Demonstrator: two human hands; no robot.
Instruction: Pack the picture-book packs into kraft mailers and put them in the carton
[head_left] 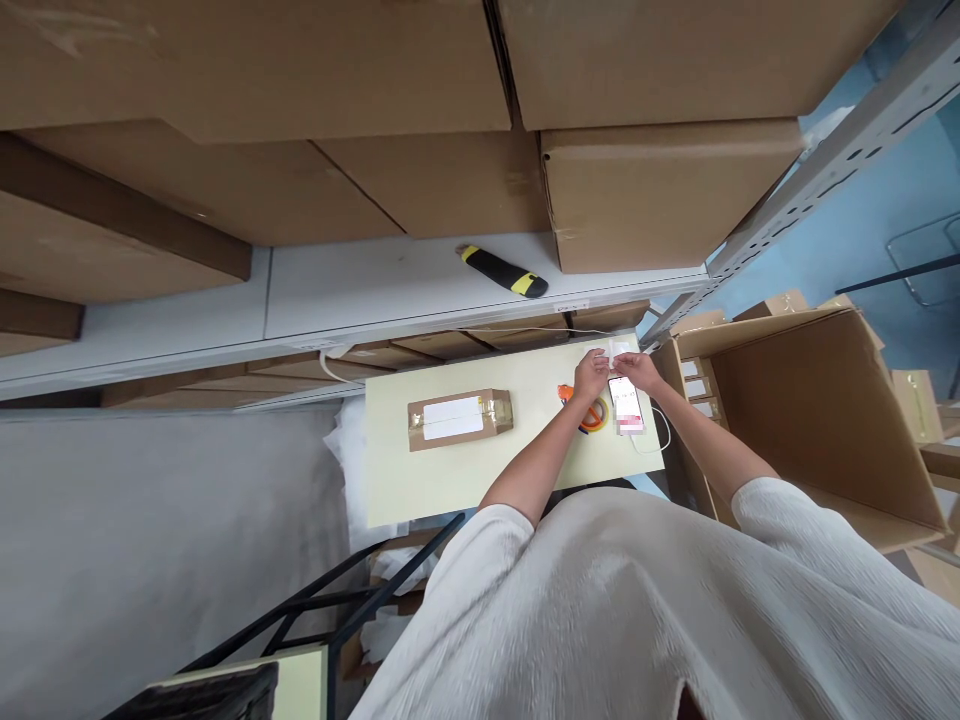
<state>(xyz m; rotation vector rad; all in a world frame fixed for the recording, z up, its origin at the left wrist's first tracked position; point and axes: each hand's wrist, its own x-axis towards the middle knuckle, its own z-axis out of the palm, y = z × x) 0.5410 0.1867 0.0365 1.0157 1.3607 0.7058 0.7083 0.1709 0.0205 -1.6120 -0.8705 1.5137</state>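
Both of my hands are close together at the far right part of the pale table (390, 450). My left hand (591, 374) is closed on a small white piece (616, 352), and my right hand (637, 370) pinches the other side of it. Just below my right hand lies a phone (626, 403) with a lit screen and a white cable. Rolls of tape (595, 414) and an orange tool (565, 393) lie beneath my left forearm, partly hidden. A taped carton (460, 420) with a white label rests on the table's left half.
A grey shelf (337, 290) holding large cardboard boxes (667, 190) runs above the table's far edge, with a black and yellow cutter (504, 271) on it. At the right stands a big open carton (817, 400). Black metal bars (352, 620) are at the lower left.
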